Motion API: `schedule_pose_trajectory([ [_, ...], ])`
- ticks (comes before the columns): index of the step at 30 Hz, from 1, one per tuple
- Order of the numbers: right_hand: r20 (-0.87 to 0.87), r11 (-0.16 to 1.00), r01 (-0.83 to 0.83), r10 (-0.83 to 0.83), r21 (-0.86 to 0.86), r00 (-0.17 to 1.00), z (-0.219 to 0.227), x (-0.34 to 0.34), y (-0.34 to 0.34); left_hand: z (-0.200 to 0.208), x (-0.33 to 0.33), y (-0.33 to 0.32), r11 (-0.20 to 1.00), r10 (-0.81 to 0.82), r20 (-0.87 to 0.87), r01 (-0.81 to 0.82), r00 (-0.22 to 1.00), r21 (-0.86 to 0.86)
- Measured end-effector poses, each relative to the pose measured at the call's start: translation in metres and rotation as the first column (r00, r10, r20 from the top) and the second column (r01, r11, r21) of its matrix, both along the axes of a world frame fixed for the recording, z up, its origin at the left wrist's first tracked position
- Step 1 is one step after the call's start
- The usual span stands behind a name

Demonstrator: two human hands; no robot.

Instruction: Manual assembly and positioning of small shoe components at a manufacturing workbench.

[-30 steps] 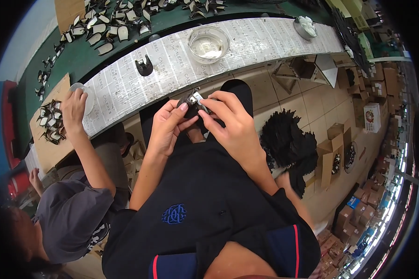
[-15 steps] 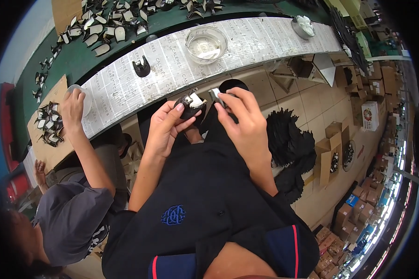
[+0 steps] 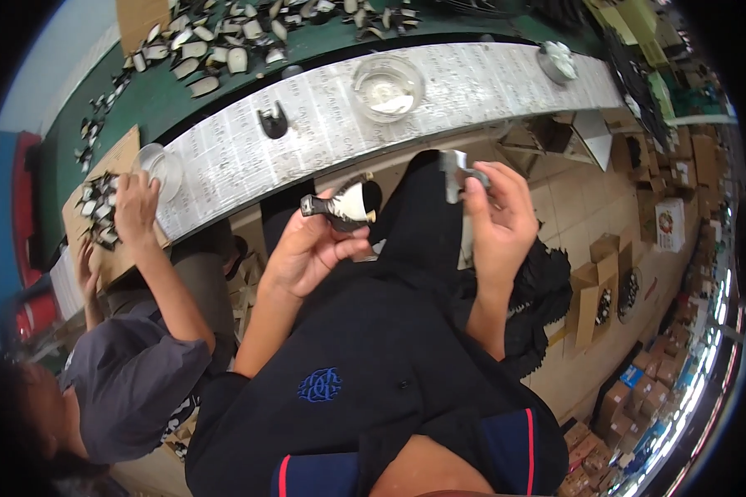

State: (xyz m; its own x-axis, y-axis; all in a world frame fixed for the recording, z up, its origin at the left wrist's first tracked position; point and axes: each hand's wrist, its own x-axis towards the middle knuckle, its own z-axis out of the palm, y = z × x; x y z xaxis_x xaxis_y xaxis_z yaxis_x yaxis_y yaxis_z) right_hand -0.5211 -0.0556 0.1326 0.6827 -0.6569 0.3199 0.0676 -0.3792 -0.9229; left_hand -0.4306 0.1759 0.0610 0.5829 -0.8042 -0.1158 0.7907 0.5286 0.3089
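My left hand [image 3: 300,255] is closed on a shoe heel piece [image 3: 350,207], black on the outside with a cream-white inner face turned up. My right hand [image 3: 506,217] grips a small metal tool [image 3: 452,176] with a flat, upright rectangular head; its exact kind is unclear. The tool stands apart from the heel, to its right. Both hands are above my lap, in front of the bench [image 3: 307,170] covered in silvery printed sheeting. A single black heel piece [image 3: 273,126] lies on that bench, beyond my left hand.
A clear glass bowl [image 3: 365,93] and a small cup with white wadding [image 3: 561,60] stand on the bench. Heel pieces [image 3: 237,60] are scattered over the green table behind. At left, a co-worker's hand [image 3: 137,203] is over more pieces on a board. Cartons [image 3: 598,290] stand right.
My right hand has drawn the metal tool rightward, away from the heel. My left hand has turned the heel so its pale face shows more. The view has shifted slightly.
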Motion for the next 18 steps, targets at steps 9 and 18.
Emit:
schedule_pose_trajectory([
  [9, 0.002, 0.987, -0.034, 0.034, 0.158, 0.999, -0.019, -0.013, 0.002, 0.035, -0.011, -0.002, 0.759, -0.252, -0.128, 0.114, 0.959, -0.641],
  [18, 0.027, 0.981, -0.076, 0.072, 0.179, 0.997, -0.018, -0.018, 0.022, 0.037, -0.018, 0.005, 0.802, -0.185, -0.219, 0.019, 0.958, -0.597],
])
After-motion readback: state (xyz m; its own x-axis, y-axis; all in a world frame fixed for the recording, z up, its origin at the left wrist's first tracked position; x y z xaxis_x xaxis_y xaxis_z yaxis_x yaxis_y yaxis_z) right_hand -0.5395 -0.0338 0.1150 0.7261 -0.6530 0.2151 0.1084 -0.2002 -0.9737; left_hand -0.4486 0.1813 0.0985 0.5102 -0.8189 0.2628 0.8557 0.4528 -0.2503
